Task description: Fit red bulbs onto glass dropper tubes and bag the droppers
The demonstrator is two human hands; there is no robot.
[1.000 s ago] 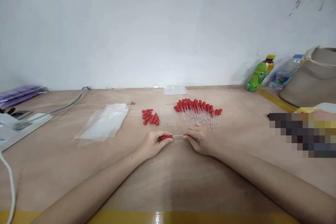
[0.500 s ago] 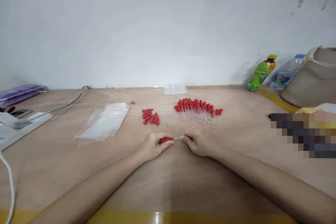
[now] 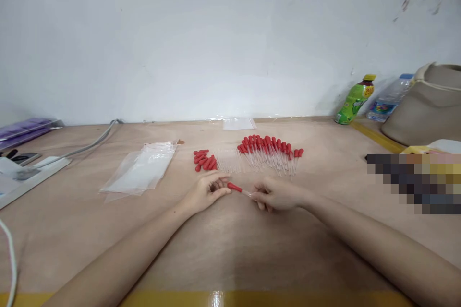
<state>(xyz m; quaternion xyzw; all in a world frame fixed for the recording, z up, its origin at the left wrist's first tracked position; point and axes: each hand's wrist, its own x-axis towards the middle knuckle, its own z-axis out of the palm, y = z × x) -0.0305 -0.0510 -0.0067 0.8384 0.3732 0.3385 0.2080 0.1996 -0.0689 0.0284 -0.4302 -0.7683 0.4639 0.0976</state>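
Note:
My right hand (image 3: 279, 195) pinches the clear glass tube of a dropper (image 3: 238, 189) whose red rubber bulb points left. My left hand (image 3: 207, 192) lies just left of the bulb with its fingers loosely spread and nothing in them. Behind the hands, a small heap of loose red bulbs (image 3: 205, 160) sits beside a bunch of bare glass tubes (image 3: 229, 160). To their right lies a fanned row of finished droppers (image 3: 271, 151) with red bulbs.
Clear plastic bags (image 3: 142, 169) lie at left on the wooden table (image 3: 230, 249), with a smaller bag (image 3: 238, 123) by the wall. A green bottle (image 3: 355, 100), a water bottle (image 3: 387, 98) and a beige bag (image 3: 428, 105) stand at right. Cables and a white tray (image 3: 25, 175) sit far left.
My left hand has let go of the red bulb and opened. My right hand now holds the dropper alone, tilted, a little lower and to the right.

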